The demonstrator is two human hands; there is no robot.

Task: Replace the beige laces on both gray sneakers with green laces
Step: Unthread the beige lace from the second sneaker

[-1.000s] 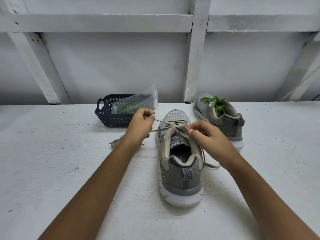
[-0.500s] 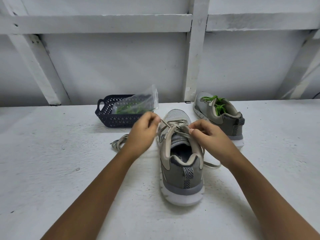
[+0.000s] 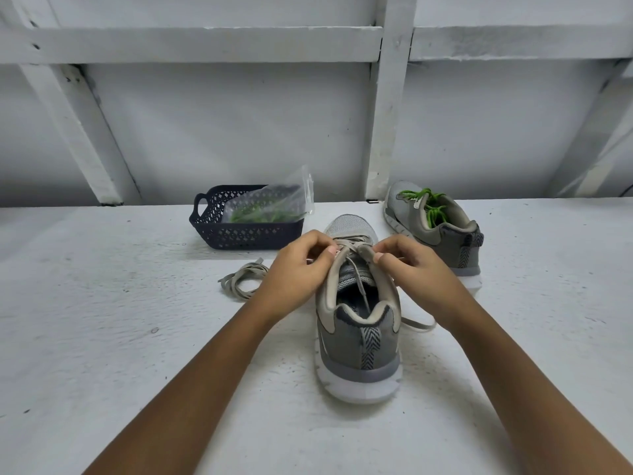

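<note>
A gray sneaker [image 3: 359, 341] stands heel toward me in the middle of the white surface, with a beige lace [image 3: 356, 265] threaded through its upper eyelets. My left hand [image 3: 298, 269] pinches the lace at the shoe's left eyelet row. My right hand [image 3: 411, 265] pinches the lace at the right eyelet row. One lace end hangs into the shoe opening, and another trails on the surface to the right [image 3: 418, 325]. A second gray sneaker [image 3: 442, 231] with green laces [image 3: 428, 204] stands behind on the right.
A dark perforated basket [image 3: 219, 231] at the back left holds a clear plastic bag [image 3: 270, 207] with green laces inside. A loose beige lace [image 3: 239, 279] lies coiled left of my left hand. A white wall with beams rises behind.
My left hand has moved right, from holding the lace stretched out to the left, back to the shoe's eyelets. Both hands now sit close together over the tongue.
</note>
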